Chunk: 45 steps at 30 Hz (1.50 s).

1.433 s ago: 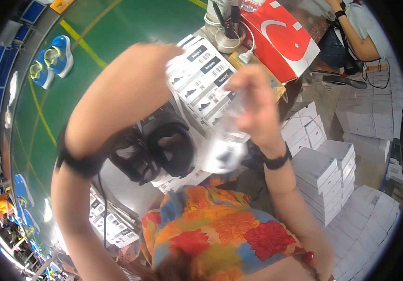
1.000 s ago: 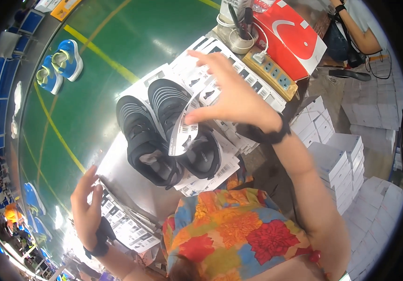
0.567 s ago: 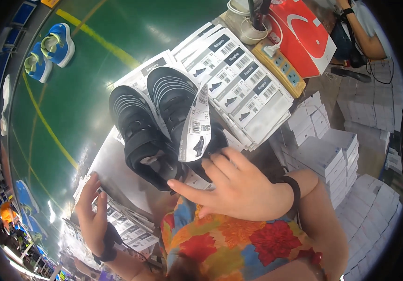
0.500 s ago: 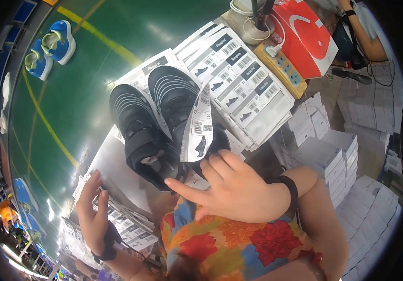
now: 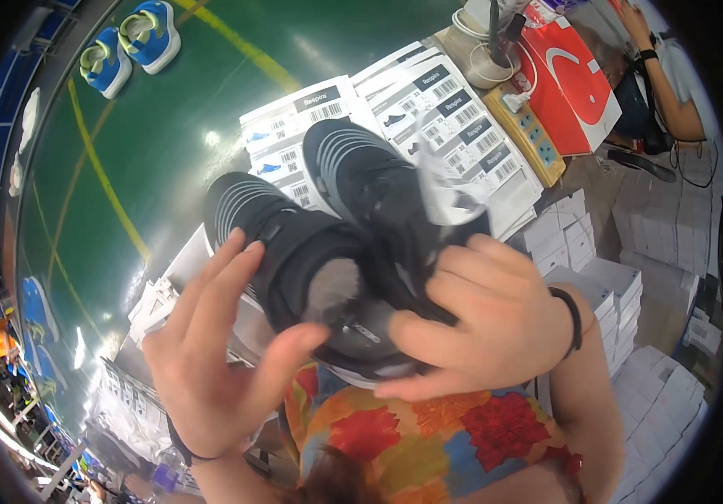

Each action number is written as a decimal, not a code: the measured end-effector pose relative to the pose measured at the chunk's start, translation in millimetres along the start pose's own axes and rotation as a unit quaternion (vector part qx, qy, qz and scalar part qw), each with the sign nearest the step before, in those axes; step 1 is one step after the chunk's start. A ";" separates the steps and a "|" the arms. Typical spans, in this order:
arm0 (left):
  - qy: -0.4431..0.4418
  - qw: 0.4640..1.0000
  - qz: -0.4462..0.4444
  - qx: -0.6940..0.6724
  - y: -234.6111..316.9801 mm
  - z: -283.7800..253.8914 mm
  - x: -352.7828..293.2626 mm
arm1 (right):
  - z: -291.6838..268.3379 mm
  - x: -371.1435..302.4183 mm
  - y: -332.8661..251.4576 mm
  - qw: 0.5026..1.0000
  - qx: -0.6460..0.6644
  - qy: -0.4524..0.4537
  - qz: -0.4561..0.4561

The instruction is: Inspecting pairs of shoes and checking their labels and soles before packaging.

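A pair of black shoes with thin grey stripes on the toes lies tilted in front of me: a left shoe and a right shoe. Around the heels, where the two shoes meet, my right hand is closed with curled fingers. My left hand is open beside the left shoe, its fingers along the outer side and its thumb close to the heel. From the right shoe rises a white paper tag, smeared by motion. Under the toes are printed label sheets with shoe pictures and barcodes.
Beyond the sheets stand a wooden power strip with a white plug and a red box. White boxes are stacked at right. Blue shoes sit on the green surface. Another person's arm shows at the upper right.
The shoes have come nearer to me and turned, heels together. My right hand has closed on the heels. My left hand has moved up to the left shoe. The tag has swung to the right.
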<state>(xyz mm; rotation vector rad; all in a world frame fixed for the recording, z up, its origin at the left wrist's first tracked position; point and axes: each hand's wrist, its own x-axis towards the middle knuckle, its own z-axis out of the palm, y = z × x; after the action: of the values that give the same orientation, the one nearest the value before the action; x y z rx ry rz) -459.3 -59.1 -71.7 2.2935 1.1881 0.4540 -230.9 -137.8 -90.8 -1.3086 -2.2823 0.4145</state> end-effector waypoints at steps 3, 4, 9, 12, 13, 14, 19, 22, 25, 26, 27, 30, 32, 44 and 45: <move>0.060 0.995 0.068 0.029 13.0 4.0 1.5 | -15.4 -7.9 -6.0 0.997 -0.041 0.060 -0.020; 0.067 0.993 0.086 0.039 15.2 5.5 2.0 | -20.5 -10.2 -7.5 0.996 -0.048 0.072 -0.023; 0.095 0.986 0.137 0.014 38.6 9.6 2.4 | -42.1 -29.8 -20.7 0.991 -0.093 0.093 0.015; 0.144 0.987 0.067 -0.025 51.1 12.7 -0.5 | -46.7 -36.0 -23.7 0.990 -0.094 0.103 0.013; 0.143 0.987 0.072 -0.020 52.7 10.8 -0.7 | -48.0 -36.2 -24.0 0.990 -0.093 0.106 0.011; 0.137 0.987 0.083 -0.021 54.3 12.0 1.3 | -49.7 -39.3 -24.5 0.989 -0.098 0.109 0.017; 0.068 0.977 0.201 0.026 51.4 6.4 10.0 | -53.6 -51.6 -25.3 0.982 -0.126 0.137 0.023; 0.073 0.975 0.207 0.042 43.6 0.2 1.7 | -51.2 -52.9 -26.4 0.978 -0.140 0.153 0.004; 0.115 0.972 0.203 0.029 34.3 3.6 -0.7 | -33.8 -61.3 -24.8 0.951 -0.205 0.205 -0.112; 0.072 0.983 0.171 0.007 30.7 12.4 2.0 | -26.1 -69.7 -23.7 0.932 -0.270 0.214 -0.113; 0.046 0.986 0.158 -0.018 23.0 16.2 -0.4 | -21.3 -65.8 -25.4 0.911 -0.321 0.228 -0.126; -0.013 0.990 0.137 -0.040 14.2 28.9 -4.3 | -20.6 -56.4 -21.4 0.906 -0.319 0.250 -0.123; -0.025 0.989 0.129 -0.070 14.8 31.7 -2.7 | -28.3 -58.9 -22.4 0.903 -0.329 0.244 -0.125; 0.073 0.992 0.101 0.015 -47.8 4.1 67.7 | -112.7 -107.7 -4.3 0.753 -0.489 0.411 0.159; 0.094 0.992 0.066 0.045 -72.0 1.3 72.0 | -112.7 -98.9 17.4 0.745 -0.492 0.413 0.179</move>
<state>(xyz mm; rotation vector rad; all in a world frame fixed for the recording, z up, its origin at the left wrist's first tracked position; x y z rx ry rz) -465.4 34.9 -110.4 2.4607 1.1706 0.6917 -114.9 -212.0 -28.9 -1.8528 -1.3864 -1.2238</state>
